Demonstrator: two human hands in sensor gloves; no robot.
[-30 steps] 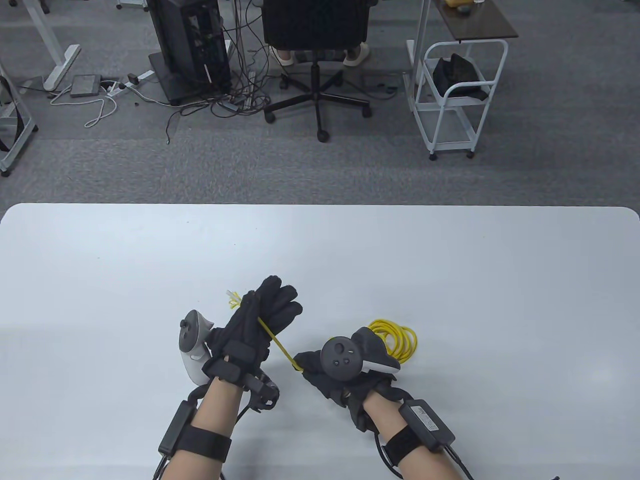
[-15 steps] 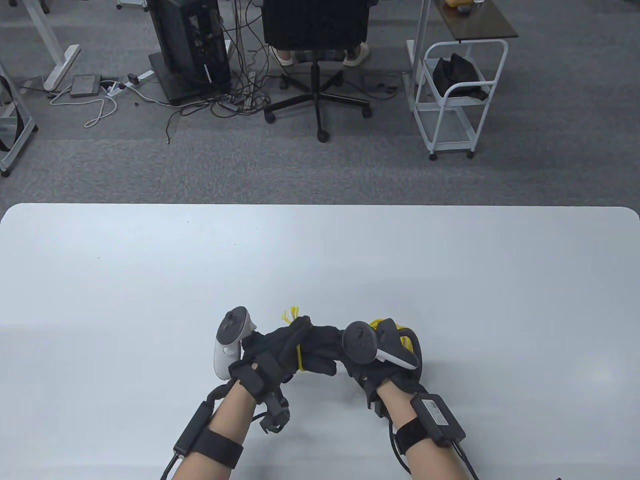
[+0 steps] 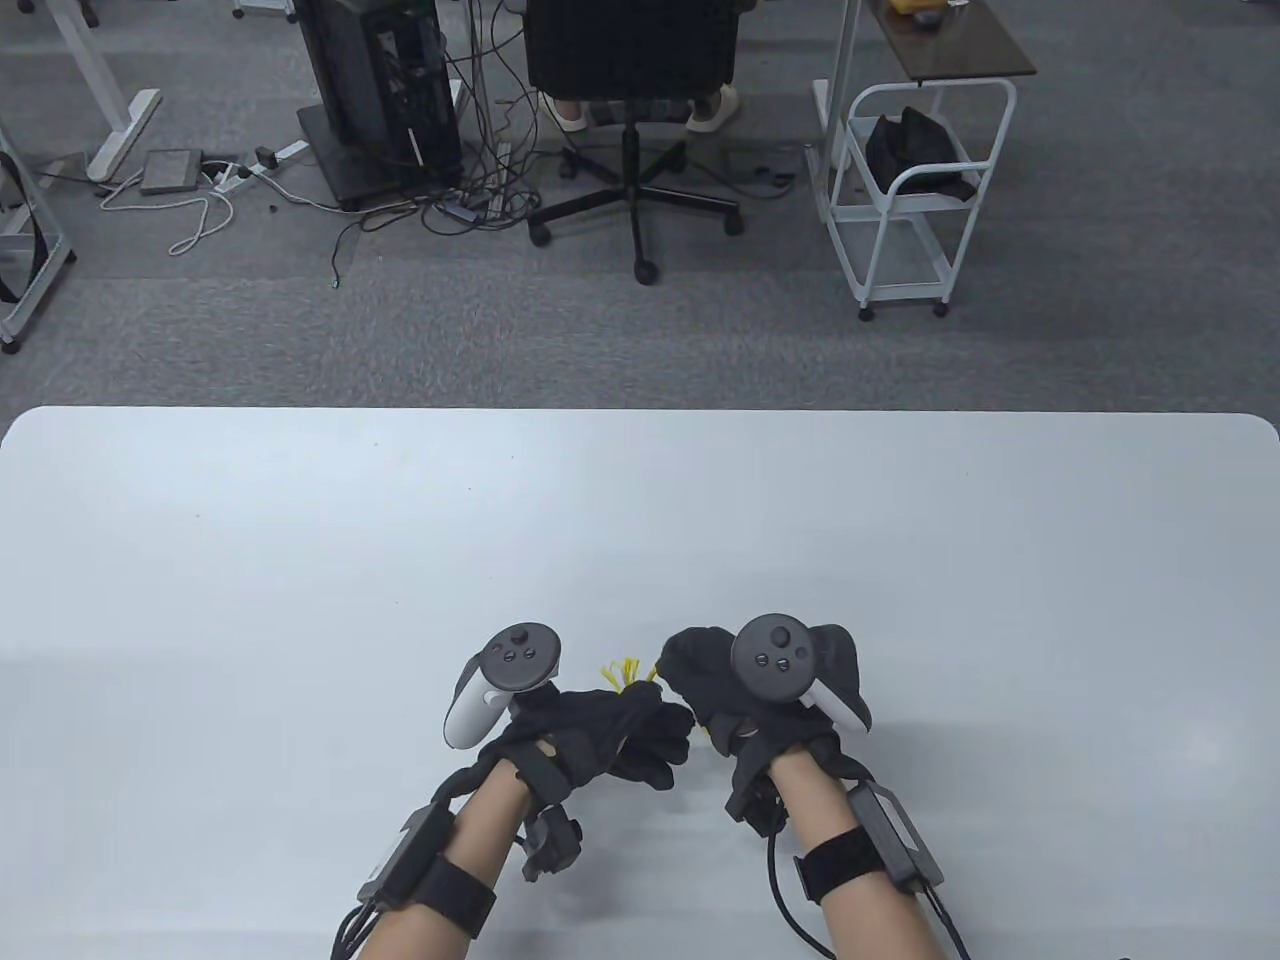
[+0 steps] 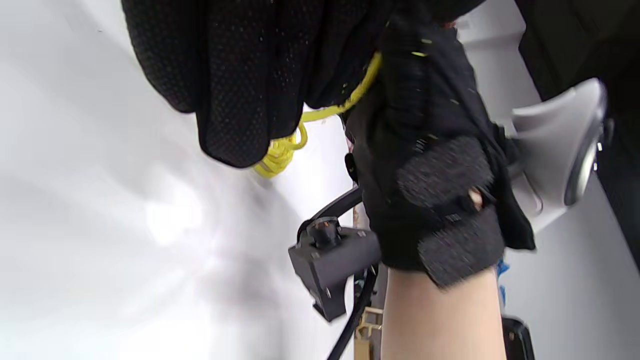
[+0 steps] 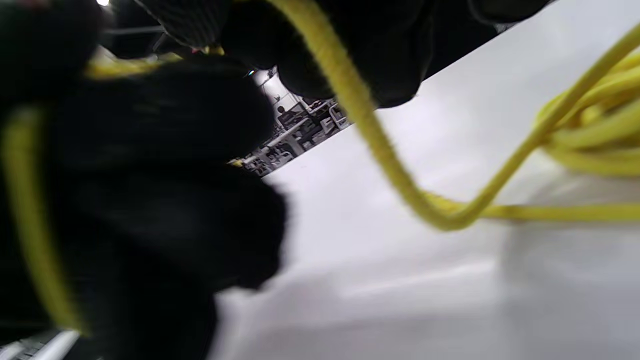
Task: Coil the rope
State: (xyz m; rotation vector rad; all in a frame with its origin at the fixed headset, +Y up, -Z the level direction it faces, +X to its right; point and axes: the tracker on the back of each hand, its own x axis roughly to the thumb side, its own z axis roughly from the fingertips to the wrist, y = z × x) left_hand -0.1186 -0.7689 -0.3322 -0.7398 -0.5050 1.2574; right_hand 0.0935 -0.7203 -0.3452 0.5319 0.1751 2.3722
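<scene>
The yellow rope shows in the table view only as its frayed end [image 3: 625, 672] sticking up between the hands; the coil is hidden under my right hand. My left hand [image 3: 655, 742] grips the rope near that end, knuckles up. My right hand [image 3: 700, 690] sits close beside it and holds a strand. In the left wrist view the rope [image 4: 280, 150] bunches under my left fingers [image 4: 240, 100]. In the right wrist view a strand [image 5: 360, 115] runs from my right fingers [image 5: 350, 45] down to the coil [image 5: 595, 135] on the white table [image 5: 390, 300].
The white table [image 3: 300, 560] stretches wide to the left, right and far side of the hands. Beyond its far edge are an office chair [image 3: 630, 60], a computer tower [image 3: 380, 90] and a white cart [image 3: 915, 190] on the floor.
The left hand has swung right and turned knuckles up, bringing the rope end beside the right hand. The right hand has moved over the coil, which it now hides.
</scene>
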